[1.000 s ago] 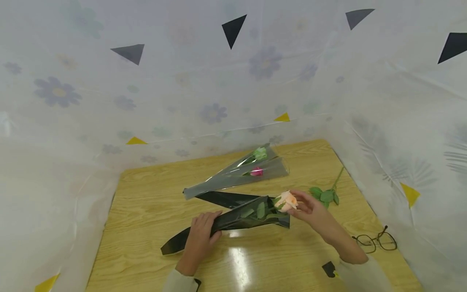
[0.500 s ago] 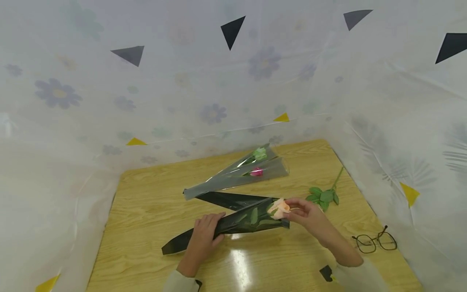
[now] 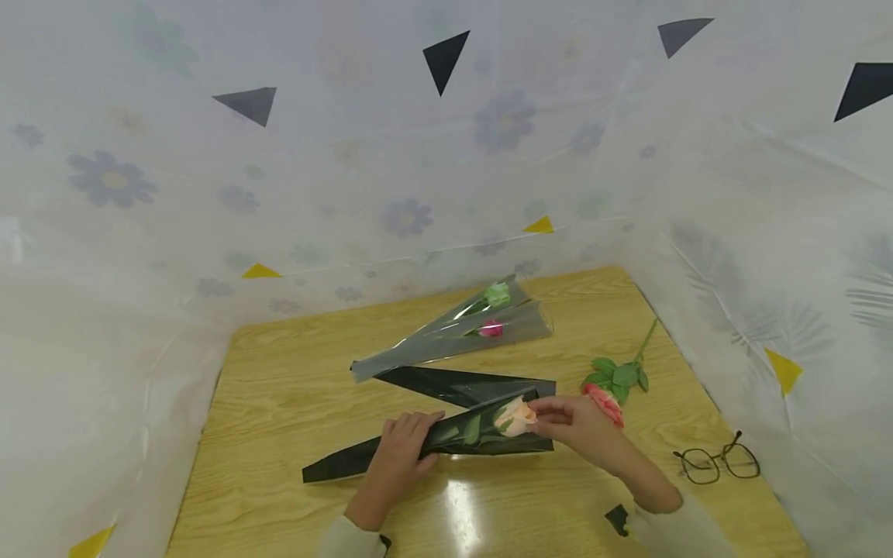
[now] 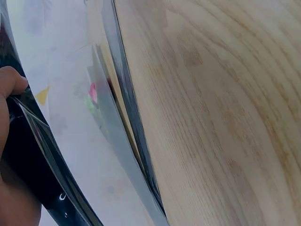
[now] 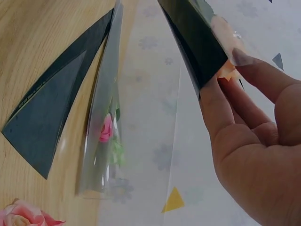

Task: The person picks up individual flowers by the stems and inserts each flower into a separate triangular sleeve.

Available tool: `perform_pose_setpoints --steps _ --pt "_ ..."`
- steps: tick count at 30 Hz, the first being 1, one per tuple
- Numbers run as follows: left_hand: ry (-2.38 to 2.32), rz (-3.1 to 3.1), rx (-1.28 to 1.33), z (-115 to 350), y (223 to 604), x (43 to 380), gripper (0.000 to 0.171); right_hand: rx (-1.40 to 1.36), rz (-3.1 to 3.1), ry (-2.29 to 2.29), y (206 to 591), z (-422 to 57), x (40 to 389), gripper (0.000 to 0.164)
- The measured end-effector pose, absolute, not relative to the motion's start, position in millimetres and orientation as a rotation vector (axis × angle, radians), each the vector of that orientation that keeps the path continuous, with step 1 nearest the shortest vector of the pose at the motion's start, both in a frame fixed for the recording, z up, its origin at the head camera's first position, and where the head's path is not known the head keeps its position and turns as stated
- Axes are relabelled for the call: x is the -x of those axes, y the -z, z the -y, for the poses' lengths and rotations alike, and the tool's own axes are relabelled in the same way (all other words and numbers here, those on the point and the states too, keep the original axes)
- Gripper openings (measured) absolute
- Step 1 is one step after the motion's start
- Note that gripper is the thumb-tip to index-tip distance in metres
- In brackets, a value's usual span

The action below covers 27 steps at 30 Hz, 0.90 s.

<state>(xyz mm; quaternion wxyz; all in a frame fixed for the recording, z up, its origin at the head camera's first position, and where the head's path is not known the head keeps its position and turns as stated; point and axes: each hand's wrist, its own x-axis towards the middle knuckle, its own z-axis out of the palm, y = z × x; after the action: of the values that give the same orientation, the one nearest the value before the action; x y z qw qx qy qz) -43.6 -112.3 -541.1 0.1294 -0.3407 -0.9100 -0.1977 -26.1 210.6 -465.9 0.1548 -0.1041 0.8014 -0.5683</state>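
A peach rose (image 3: pixel 516 417) lies most of the way inside a black flower sleeve (image 3: pixel 342 461), its bloom near the sleeve's wide mouth. My left hand (image 3: pixel 399 461) grips the narrow part of the sleeve. In the left wrist view, the thumb of that left hand (image 4: pixel 11 84) lies over the black film. My right hand (image 3: pixel 586 430) pinches the bloom from the right. From close up in the right wrist view, the fingertips of my right hand (image 5: pixel 263 155) touch the peach petals (image 5: pixel 229 40) at the sleeve's edge. Part of the stem is hidden inside the sleeve.
Behind lies another black sleeve (image 3: pixel 446 381). Beyond it, clear sleeves (image 3: pixel 418 347) hold a green flower (image 3: pixel 498 294) and a pink flower (image 3: pixel 491 328). On the right are a coral-pink rose (image 3: pixel 605 403), partly behind my right hand, and eyeglasses (image 3: pixel 718 463). White sheeting borders the wooden table (image 3: pixel 279 387).
My right hand has moved left and nearer, pushing the peach rose deeper into the black sleeve. The sleeve has shifted slightly nearer. The coral-pink bloom has come into sight behind the right hand.
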Motion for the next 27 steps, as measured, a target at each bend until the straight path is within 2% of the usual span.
perform_pose_setpoints --steps 3,11,21,27 --pt "0.545 2.646 1.019 108.4 541.2 41.6 0.066 0.289 -2.259 1.619 468.3 -207.1 26.0 0.042" --pt "0.536 2.659 1.042 106.7 545.7 37.7 0.069 0.263 -1.95 1.633 477.0 -208.3 23.3 0.06" --pt "0.527 2.66 1.048 111.3 547.4 37.8 0.072 0.267 -1.787 1.654 477.9 -211.7 23.7 0.057" --pt "0.512 2.647 1.067 109.9 547.7 36.3 0.069 0.162 -1.719 1.776 482.4 -206.5 22.5 0.053"
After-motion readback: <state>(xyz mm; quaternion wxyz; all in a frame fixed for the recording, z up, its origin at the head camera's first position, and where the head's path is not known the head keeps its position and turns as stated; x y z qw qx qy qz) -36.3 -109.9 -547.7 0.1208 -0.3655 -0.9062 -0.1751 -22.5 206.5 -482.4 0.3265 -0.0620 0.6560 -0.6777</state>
